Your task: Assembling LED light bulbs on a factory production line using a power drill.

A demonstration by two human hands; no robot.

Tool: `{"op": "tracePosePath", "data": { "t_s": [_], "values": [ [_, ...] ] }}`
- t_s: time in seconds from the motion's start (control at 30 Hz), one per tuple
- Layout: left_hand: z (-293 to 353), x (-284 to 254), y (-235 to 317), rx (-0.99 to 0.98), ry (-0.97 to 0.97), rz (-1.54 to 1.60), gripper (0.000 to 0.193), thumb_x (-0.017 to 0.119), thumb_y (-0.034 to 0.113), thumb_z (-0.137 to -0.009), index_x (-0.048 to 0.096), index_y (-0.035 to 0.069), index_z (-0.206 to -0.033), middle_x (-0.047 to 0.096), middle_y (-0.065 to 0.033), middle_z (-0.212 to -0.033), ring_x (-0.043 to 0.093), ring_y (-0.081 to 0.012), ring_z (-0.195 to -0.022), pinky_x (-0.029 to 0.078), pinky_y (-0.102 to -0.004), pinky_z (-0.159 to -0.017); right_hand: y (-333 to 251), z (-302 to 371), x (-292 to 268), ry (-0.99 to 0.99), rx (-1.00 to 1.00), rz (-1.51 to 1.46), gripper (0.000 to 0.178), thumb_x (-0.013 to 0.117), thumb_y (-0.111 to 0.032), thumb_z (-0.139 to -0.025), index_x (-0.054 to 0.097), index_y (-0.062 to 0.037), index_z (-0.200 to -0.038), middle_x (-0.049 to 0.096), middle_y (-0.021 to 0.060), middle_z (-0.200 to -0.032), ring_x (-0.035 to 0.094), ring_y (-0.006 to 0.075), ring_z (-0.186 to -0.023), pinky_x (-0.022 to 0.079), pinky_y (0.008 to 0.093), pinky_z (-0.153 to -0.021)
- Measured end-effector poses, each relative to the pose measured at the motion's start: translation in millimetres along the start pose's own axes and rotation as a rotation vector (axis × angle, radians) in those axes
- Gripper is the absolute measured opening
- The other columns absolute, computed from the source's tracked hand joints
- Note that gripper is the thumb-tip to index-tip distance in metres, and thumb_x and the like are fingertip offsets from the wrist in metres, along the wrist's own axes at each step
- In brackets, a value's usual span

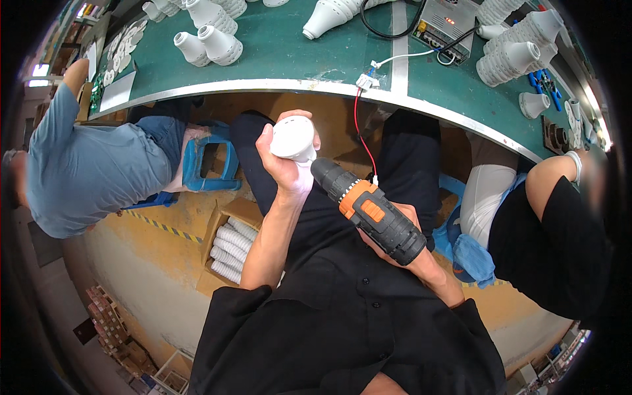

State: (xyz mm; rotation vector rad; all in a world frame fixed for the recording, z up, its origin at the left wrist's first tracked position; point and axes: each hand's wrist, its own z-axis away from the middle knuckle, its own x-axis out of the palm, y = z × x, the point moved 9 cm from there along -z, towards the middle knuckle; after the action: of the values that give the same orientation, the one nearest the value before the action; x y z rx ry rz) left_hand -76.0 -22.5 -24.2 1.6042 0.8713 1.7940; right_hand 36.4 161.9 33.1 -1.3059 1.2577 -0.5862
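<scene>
My left hand (287, 168) is closed round a white plastic lamp housing (293, 137), round and flared, held above my lap just short of the bench edge. A black and orange cordless drill (368, 212) is gripped by my right hand (399, 227), which is partly hidden under the drill's body. The drill's nose points up and left and meets the side of the housing, where a bright light falls on my left wrist. Whether the bit touches a screw there, I cannot tell. A red wire (359, 128) hangs from a white connector (367, 81) at the bench edge, beyond the drill.
Stacks of white cone-shaped housings (220, 46) stand on the green bench (283, 56), with more stacks (508, 64) at right. A metal power supply (447, 25) sits at the back. A carton of white parts (232, 245) is beside my left leg. People sit on both sides.
</scene>
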Motion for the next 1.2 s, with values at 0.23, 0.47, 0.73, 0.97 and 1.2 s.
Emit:
{"op": "tracePosePath", "data": {
  "t_s": [0.23, 0.47, 0.73, 0.97, 1.2],
  "values": [
    [0.6, 1.2, 0.1, -0.004, -0.009, -0.015, 0.06, 0.027, 0.047, -0.099, 0.059, -0.004, -0.108, 0.056, -0.011, -0.073, 0.054, -0.021, -0.065, 0.042, -0.0331, -0.06, -2.0, -2.8, 0.1, -0.014, -0.004, 0.034, 0.019, 0.078, 0.0, -0.076, 0.067, -0.0023, -0.092, 0.069, 0.0091, -0.083, 0.069, 0.0283, -0.072, 0.056, 0.0346, -0.066],
    [1.5, -0.1, -0.5, -0.004, -0.012, -0.002, 0.06, 0.028, 0.047, -0.099, 0.06, -0.004, -0.108, 0.056, -0.0113, -0.072, 0.054, -0.0209, -0.065, 0.042, -0.033, -0.059, 0.0, -2.3, 2.3, -0.023, 0.01, 0.041, 0.018, 0.078, 0.0, -0.076, 0.067, -0.0025, -0.091, 0.069, 0.0092, -0.083, 0.069, 0.028, -0.072, 0.056, 0.0343, -0.067],
    [4.4, 6.0, -3.7, -0.037, -0.039, 0.061, 0.061, 0.03, 0.048, -0.098, 0.06, -0.005, -0.108, 0.057, -0.0115, -0.075, 0.055, -0.0211, -0.066, 0.043, -0.0325, -0.059, -3.1, -4.9, 2.1, -0.008, -0.011, 0.033, 0.028, 0.078, -0.002, -0.069, 0.065, -0.0006, -0.093, 0.065, 0.0129, -0.087, 0.068, 0.0328, -0.072, 0.055, 0.0359, -0.065],
    [5.4, 4.9, -3.7, -0.042, -0.049, 0.085, 0.061, 0.031, 0.048, -0.098, 0.06, -0.005, -0.109, 0.057, -0.0122, -0.076, 0.055, -0.0212, -0.066, 0.043, -0.0322, -0.06, 0.3, -3.3, 5.0, -0.022, -0.01, 0.038, 0.027, 0.078, -0.003, -0.069, 0.065, -0.0007, -0.093, 0.065, 0.0124, -0.085, 0.067, 0.0328, -0.07, 0.055, 0.0358, -0.064],
    [5.7, 3.5, -5.4, -0.053, -0.039, 0.094, 0.062, 0.03, 0.048, -0.098, 0.06, -0.005, -0.108, 0.057, -0.0115, -0.074, 0.055, -0.0207, -0.064, 0.042, -0.0316, -0.059, -13.2, -4.6, 0.5, -0.003, -0.071, 0.151, 0.029, 0.079, -0.002, -0.068, 0.067, -0.001, -0.094, 0.067, 0.0119, -0.087, 0.069, 0.0319, -0.072, 0.056, 0.0349, -0.066]
  ]
}}
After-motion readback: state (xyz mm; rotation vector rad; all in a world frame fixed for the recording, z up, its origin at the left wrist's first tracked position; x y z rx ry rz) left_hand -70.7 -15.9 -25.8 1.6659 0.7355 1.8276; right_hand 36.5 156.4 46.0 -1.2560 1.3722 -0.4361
